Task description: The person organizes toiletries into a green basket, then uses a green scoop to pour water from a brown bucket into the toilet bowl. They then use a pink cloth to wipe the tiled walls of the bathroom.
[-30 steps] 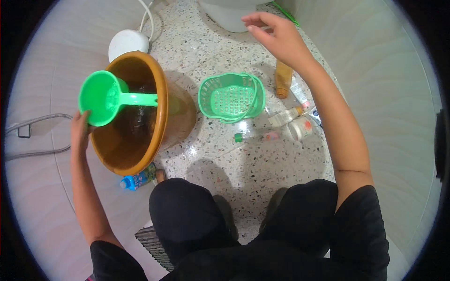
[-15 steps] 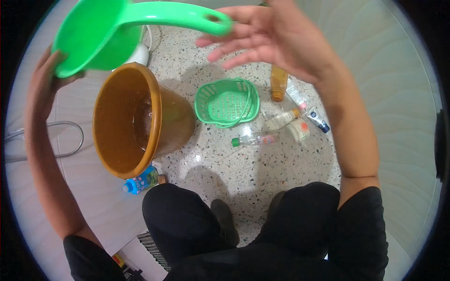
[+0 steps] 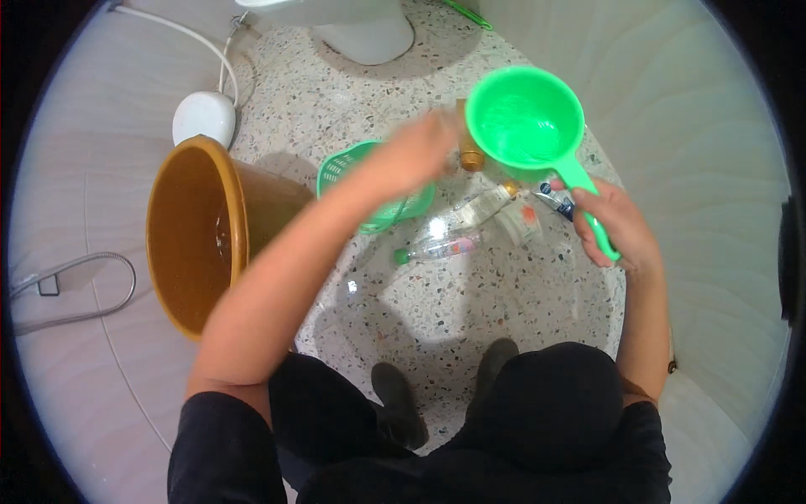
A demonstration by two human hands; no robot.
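Observation:
My right hand (image 3: 617,223) is closed round the handle of a bright green dipper (image 3: 525,118), its round bowl tipped up toward me. Light glints off what looks like water inside the bowl. Close to the bowl's left side is my left hand (image 3: 420,151), smeared by motion, so its fingers cannot be made out. Beneath that arm a green plastic basket (image 3: 340,168) with a handle is partly covered. Around and below the dipper lie an amber bottle (image 3: 472,160), a whitish bottle with a gold cap (image 3: 487,206), a tub (image 3: 520,223), and a dark-capped tube (image 3: 556,200).
A large orange-brown bucket (image 3: 239,235), with water in it, stands at my left. Nearer me lies a clear bottle with a green cap (image 3: 441,249). A white toilet base (image 3: 369,38) is at the back; a metal shower hose (image 3: 126,290) hangs on the left wall.
The dipper has gone from my left hand above the bucket to my right hand on the right. My left hand has swung rightward over the basket. The view has shifted slightly.

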